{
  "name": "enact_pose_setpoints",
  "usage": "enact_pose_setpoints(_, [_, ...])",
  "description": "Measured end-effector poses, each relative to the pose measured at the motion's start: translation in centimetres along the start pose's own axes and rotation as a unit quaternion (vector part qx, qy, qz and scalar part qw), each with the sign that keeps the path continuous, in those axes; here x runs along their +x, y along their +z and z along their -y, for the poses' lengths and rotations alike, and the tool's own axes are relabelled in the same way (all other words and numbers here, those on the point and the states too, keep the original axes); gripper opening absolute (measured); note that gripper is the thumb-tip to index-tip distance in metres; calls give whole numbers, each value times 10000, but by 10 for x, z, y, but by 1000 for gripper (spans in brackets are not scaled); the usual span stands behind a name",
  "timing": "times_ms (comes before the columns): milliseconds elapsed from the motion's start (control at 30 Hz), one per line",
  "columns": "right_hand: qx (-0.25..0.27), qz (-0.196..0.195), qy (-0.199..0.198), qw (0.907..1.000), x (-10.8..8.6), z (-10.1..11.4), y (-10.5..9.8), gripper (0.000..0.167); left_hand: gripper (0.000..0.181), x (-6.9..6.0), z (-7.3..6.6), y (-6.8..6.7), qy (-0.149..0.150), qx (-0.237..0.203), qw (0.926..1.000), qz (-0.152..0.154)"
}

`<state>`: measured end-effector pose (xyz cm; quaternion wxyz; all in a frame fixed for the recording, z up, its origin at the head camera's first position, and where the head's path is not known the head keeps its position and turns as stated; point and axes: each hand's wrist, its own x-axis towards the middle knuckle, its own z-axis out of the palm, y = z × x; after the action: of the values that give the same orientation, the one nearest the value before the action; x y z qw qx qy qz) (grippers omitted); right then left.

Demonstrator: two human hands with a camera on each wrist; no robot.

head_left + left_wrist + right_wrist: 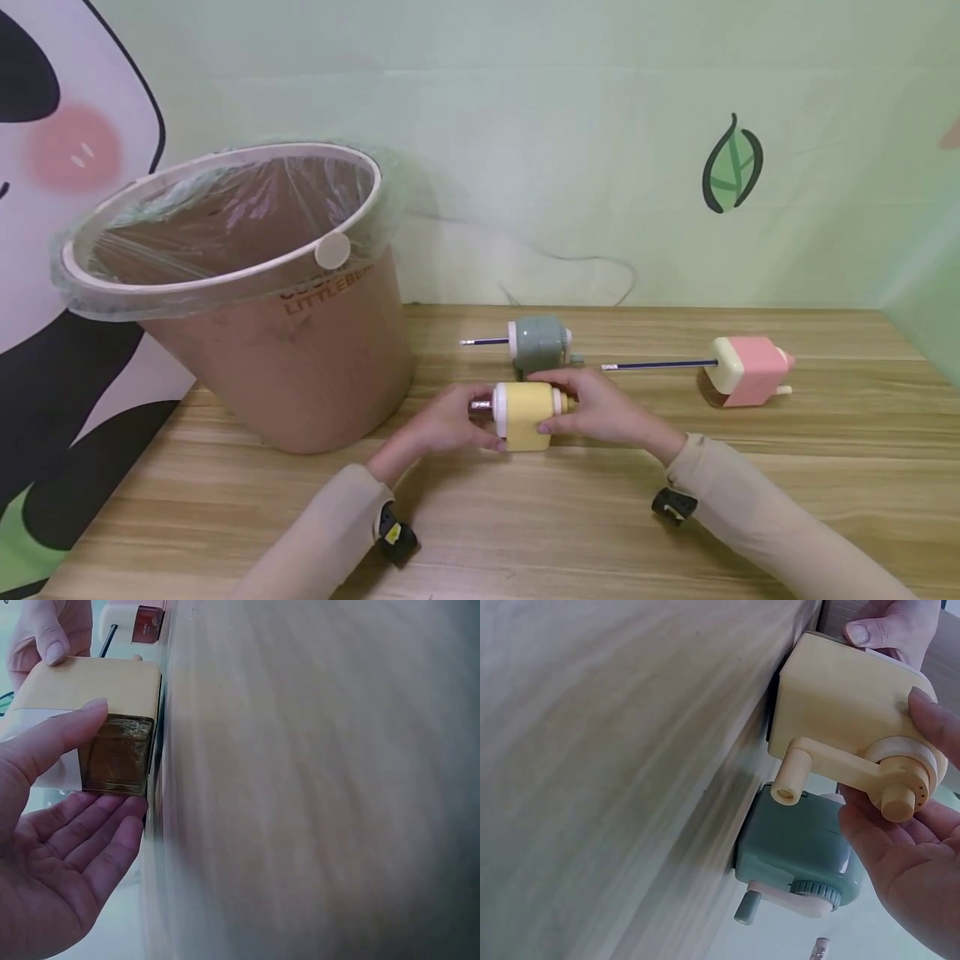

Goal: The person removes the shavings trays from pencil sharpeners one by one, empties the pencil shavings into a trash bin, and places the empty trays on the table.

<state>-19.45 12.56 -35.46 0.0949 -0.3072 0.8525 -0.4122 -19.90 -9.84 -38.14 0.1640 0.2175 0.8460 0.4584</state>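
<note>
Both hands hold a yellow crank pencil sharpener (528, 417) at the middle of the table. My left hand (448, 421) grips its white front end, the thumb lying along the side by the dark see-through shavings drawer (116, 756) in the left wrist view. At the back end my right hand (600, 407) holds the body between thumb and fingers, beside the crank handle (840, 766). A short shiny piece sticks out of the front; its kind is unclear. Just behind stands a green pencil sharpener (538, 342) with a blue pencil (487, 342) in it.
A pink pencil sharpener (752, 371) with a long blue pencil (660, 365) in it stands on the right of the wooden table (525, 525). A large pink bin (300, 367) with a plastic liner stands at the left. A green printed backdrop (525, 150) rises behind.
</note>
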Motion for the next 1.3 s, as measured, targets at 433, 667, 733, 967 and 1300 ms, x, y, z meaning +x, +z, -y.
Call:
enact_pose_setpoints(433, [142,14,124,9998,-6,6,-6,61,58,-5,-5,2,210,122,9994,-232])
enact_pose_setpoints(667, [128,66,-74,9999,-10,10,-12,60,56,-8,-7,1,457,91,9982,-376])
enact_pose_setpoints(733, [145,84,-109,9998,-11,13,-13,59,56,-10,-8,1,483,52,9979,-423])
enact_pose_setpoints(967, [157,84,-320,9993,-14,20,-18,59,57,-14,-12,1,622,19,9967,-524])
enact_pose_setpoints(1300, [-71,155,-461,9988,-17,24,-20,55,56,-18,-13,2,859,66,9947,-558])
